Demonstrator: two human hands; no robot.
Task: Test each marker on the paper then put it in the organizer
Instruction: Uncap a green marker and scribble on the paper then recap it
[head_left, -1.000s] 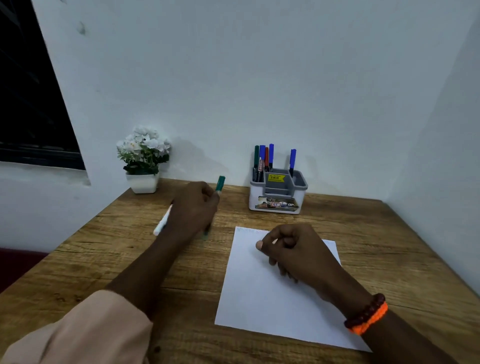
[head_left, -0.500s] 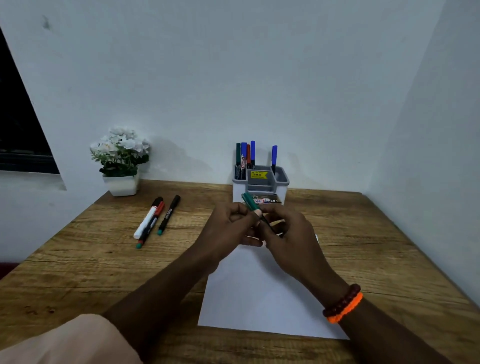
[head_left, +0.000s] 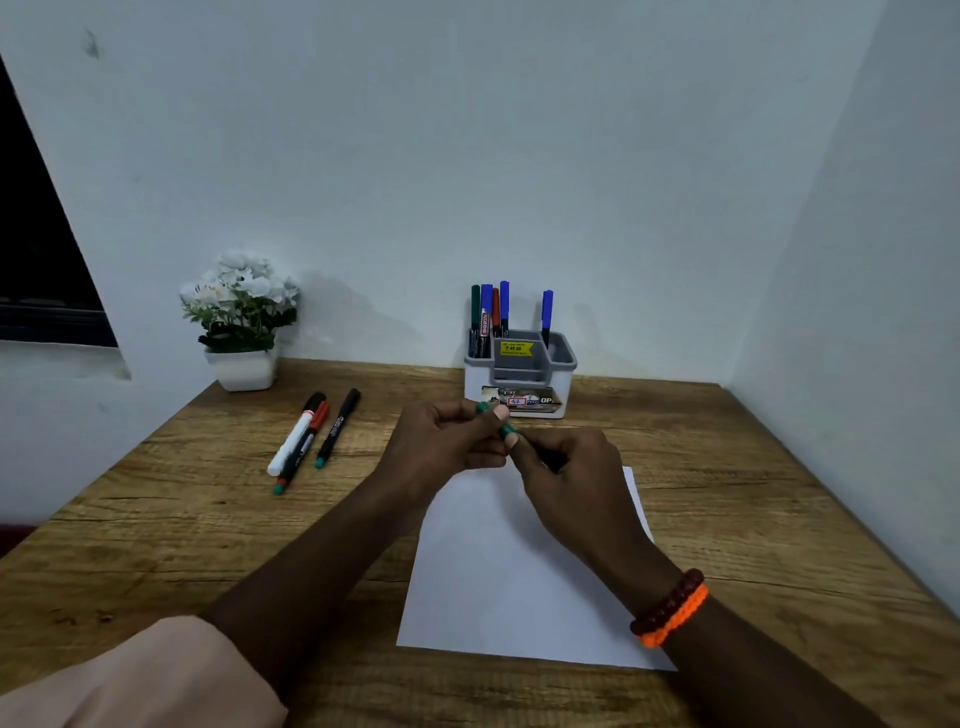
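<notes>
Both hands meet above the far end of the paper, holding one green marker between them. The left hand pinches its green cap end with thumb and curled fingers; the right hand curls round the barrel. Just beyond them the organizer stands by the wall with five markers upright in its back compartments. Three more markers lie together on the wooden table to the left, near a potted white-flowered plant.
</notes>
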